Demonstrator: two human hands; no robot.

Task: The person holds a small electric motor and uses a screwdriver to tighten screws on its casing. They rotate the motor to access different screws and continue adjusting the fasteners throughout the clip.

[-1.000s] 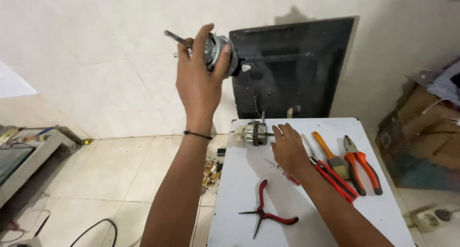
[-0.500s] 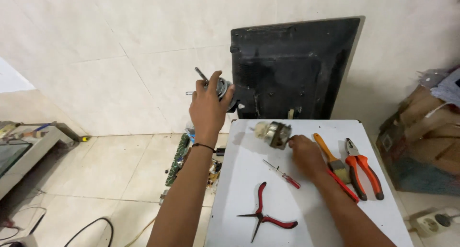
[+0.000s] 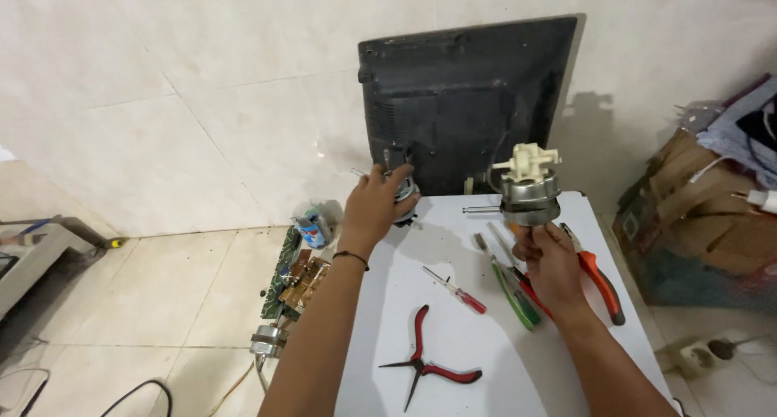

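Room: pale tiled wall and floor, with a white rectangular table at the 6 o'clock side of the view and a black flat panel with a ribbed plastic back leaning on the wall at 12 o'clock.
Left hand: the left hand is closed around a small metal motor part with a thin shaft at the table's far left corner; most of the part is hidden by the fingers, so its exact form is hard to tell.
Right hand: the right hand grips from below a round grey metal motor housing topped with a cream plastic fitting, held upright above the table's far right area.
Table, 6 o'clock: red-handled long-nose pliers lie with the handles spread.
Table, centre: a small screwdriver with a red handle.
Table, 3 o'clock: orange-handled pliers just beside the right hand, and a green-handled tool partly under it.
Floor, 9 o'clock: a green circuit board beside the table.
Far right: a brown cardboard box.
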